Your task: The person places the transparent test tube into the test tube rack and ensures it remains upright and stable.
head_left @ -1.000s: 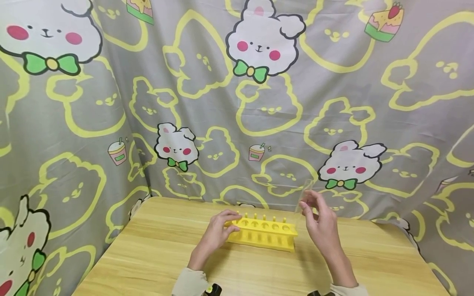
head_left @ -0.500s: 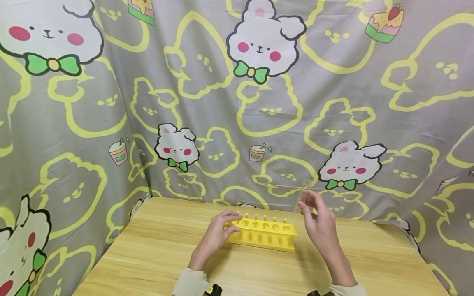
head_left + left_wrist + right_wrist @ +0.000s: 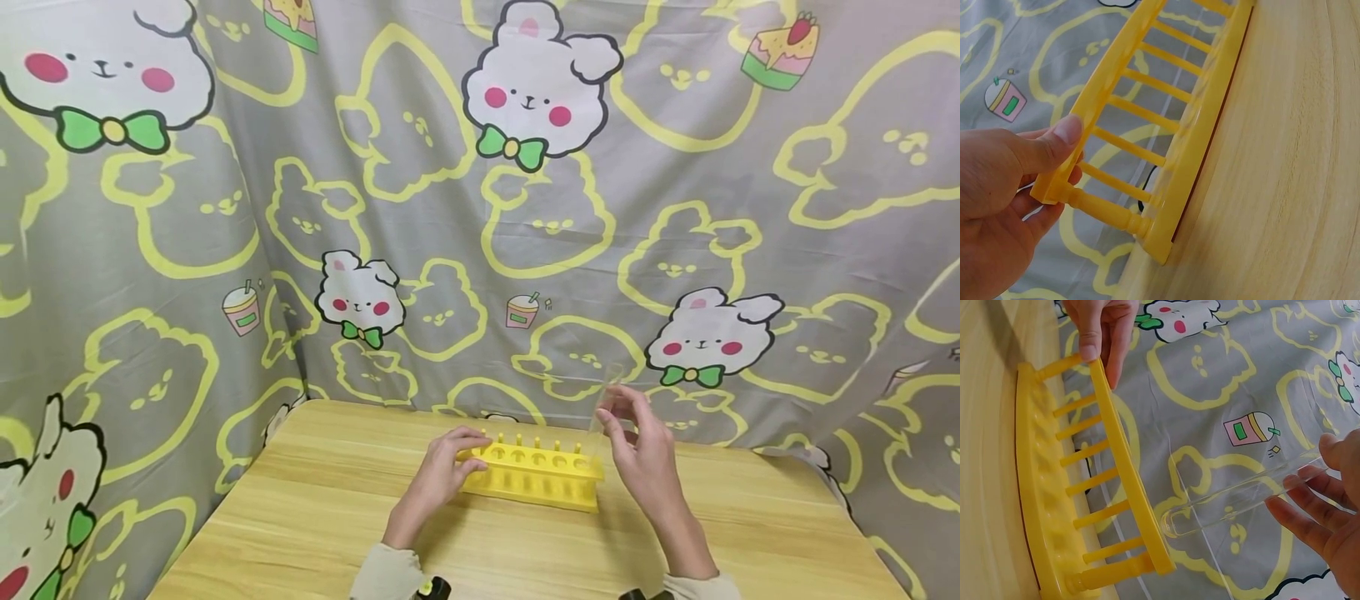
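- Right wrist: right fingers (image 3: 1300, 520) pinch a clear tube (image 3: 1235, 495), tip ahead of them; upright entry advisable.
- Left fingers (image 3: 1060, 140) grip the yellow rack (image 3: 1127, 469); steady bracing advisable.

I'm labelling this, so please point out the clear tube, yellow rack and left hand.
Clear tube (image 3: 1235, 498): right wrist view, middle of its wall.
Yellow rack (image 3: 536, 472): head view, front edge of its top.
Left hand (image 3: 442, 464): head view, its back.

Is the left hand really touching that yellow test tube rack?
Touching: the left wrist view shows the left hand gripping one end of the yellow test tube rack, thumb against it.
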Demonstrator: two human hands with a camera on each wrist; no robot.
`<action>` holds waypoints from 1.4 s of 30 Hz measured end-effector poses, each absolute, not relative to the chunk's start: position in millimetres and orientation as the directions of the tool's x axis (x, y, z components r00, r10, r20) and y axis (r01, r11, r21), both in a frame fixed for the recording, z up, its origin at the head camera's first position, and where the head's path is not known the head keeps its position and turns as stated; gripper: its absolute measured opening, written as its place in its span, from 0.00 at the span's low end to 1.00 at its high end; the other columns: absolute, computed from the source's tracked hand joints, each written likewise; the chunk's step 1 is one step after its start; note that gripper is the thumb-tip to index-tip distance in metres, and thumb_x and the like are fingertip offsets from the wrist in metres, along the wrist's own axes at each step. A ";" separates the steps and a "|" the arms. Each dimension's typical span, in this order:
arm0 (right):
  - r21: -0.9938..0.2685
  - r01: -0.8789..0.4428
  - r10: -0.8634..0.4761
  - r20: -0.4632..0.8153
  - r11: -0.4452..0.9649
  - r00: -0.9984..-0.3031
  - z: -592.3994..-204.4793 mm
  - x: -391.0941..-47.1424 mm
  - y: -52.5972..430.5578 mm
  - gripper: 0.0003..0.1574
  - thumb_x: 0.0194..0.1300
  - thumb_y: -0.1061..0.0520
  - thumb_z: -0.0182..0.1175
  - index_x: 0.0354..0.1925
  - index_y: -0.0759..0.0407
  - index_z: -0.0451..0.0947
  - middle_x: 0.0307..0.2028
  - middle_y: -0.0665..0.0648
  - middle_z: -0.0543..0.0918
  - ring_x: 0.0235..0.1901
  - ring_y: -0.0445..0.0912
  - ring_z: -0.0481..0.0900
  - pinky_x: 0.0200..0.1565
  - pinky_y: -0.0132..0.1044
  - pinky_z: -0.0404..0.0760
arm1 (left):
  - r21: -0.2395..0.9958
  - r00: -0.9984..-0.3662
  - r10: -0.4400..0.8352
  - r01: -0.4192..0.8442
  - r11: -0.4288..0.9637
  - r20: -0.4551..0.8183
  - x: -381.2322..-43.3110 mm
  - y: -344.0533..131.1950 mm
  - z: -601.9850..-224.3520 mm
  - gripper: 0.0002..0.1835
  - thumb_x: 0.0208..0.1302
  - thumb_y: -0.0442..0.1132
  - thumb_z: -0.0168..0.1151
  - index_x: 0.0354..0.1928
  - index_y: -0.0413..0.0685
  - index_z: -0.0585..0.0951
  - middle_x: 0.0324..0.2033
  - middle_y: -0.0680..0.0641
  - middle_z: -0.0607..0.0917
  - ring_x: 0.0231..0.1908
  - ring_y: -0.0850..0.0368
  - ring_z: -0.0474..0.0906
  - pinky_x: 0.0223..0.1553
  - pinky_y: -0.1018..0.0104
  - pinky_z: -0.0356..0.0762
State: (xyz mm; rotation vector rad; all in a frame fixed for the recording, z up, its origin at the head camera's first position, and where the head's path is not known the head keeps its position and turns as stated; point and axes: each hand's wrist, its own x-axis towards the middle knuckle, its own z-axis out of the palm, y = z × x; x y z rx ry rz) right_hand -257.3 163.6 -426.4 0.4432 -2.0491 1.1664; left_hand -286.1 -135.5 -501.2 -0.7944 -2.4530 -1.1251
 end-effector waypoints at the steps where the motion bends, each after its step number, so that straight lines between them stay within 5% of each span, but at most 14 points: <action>1: -0.593 -0.607 0.051 0.736 0.529 -0.675 -426.2 -257.4 163.0 0.20 0.67 0.70 0.66 0.56 0.66 0.76 0.37 0.50 0.83 0.35 0.42 0.83 0.32 0.24 0.85 | 0.586 -0.790 0.351 0.610 0.534 0.502 -286.0 -135.4 -501.2 0.19 0.60 0.33 0.73 0.53 0.35 0.86 0.51 0.42 0.85 0.54 0.44 0.83 0.57 0.51 0.82; 42: -0.562 -0.671 -0.026 0.757 0.484 -0.653 -423.2 -264.7 136.8 0.22 0.67 0.68 0.67 0.58 0.62 0.76 0.38 0.49 0.84 0.36 0.45 0.85 0.30 0.28 0.86 | 0.584 -0.795 0.352 0.604 0.543 0.495 -285.4 -135.1 -498.0 0.19 0.60 0.32 0.73 0.53 0.34 0.86 0.52 0.41 0.85 0.54 0.43 0.82 0.57 0.50 0.81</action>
